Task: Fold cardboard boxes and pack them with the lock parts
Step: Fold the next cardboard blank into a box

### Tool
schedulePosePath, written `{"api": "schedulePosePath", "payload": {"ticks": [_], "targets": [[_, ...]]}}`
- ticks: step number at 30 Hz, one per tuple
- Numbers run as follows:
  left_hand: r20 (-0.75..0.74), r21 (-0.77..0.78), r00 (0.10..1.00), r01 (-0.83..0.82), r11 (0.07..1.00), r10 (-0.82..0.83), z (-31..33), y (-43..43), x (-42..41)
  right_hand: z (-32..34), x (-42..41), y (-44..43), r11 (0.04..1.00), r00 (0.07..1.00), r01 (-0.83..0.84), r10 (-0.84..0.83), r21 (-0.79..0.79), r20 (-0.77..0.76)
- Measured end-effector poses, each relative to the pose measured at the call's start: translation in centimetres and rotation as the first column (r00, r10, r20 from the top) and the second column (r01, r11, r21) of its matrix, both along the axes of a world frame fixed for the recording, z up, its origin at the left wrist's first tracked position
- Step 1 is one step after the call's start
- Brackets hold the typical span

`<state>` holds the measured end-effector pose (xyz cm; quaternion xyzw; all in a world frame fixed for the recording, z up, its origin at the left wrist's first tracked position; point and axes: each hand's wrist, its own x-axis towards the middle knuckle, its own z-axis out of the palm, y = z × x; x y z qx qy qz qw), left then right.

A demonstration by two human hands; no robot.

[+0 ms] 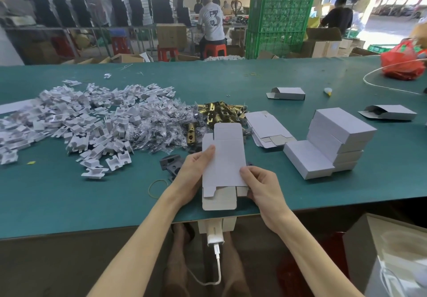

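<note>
While you hold one flat box blank (223, 156) over the table (92, 216) near its front edge — left hand (196, 169) pinching its left side, right hand (263, 188) gripping its lower right corner — one stack of blanks (268, 128) lies beside the brass lock parts (219, 113). Two open-ended boxes lie beyond: far box (287, 93), right box (390, 113).

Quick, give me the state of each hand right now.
Left hand: pinching the left edge of the flat cardboard box, thumb on top.
Right hand: pinching the right edge of the same box.
</note>
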<state>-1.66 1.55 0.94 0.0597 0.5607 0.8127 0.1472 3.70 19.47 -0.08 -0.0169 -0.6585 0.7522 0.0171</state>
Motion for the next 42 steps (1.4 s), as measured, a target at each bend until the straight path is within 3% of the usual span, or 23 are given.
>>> {"api": "schedulePosePath", "payload": {"ticks": [4,8,12,20,29,42], "targets": [[0.000,-0.003,1.000,-0.016,1.000,0.016,0.0,-0.1,-0.2,-0.1,0.2,-0.4,0.995,0.997,0.063,-0.059,0.076,-0.055],[-0.010,-0.015,1.000,-0.030,0.999,0.029,-0.1,0.0,-0.4,0.7,0.1,0.0,0.995,0.998,-0.049,0.053,0.089,-0.044],[-0.099,-0.013,0.994,-0.054,0.998,0.053,-0.3,0.4,-0.5,2.0,-0.9,0.3,0.983,0.991,-0.043,0.065,0.178,-0.119],[-0.200,-0.044,0.980,-0.001,0.999,-0.008,-0.7,0.5,-0.8,1.9,-1.8,0.7,0.984,0.978,-0.165,0.172,0.064,-0.121],[-0.190,-0.027,0.982,0.016,1.000,-0.021,-0.7,0.4,-0.5,1.5,-1.8,0.8,0.992,0.984,-0.074,0.089,0.101,-0.153],[-0.187,0.003,0.982,0.019,1.000,-0.018,-0.5,0.1,-0.3,1.2,-2.0,0.8,0.994,0.990,-0.068,0.078,0.090,-0.114]]}}
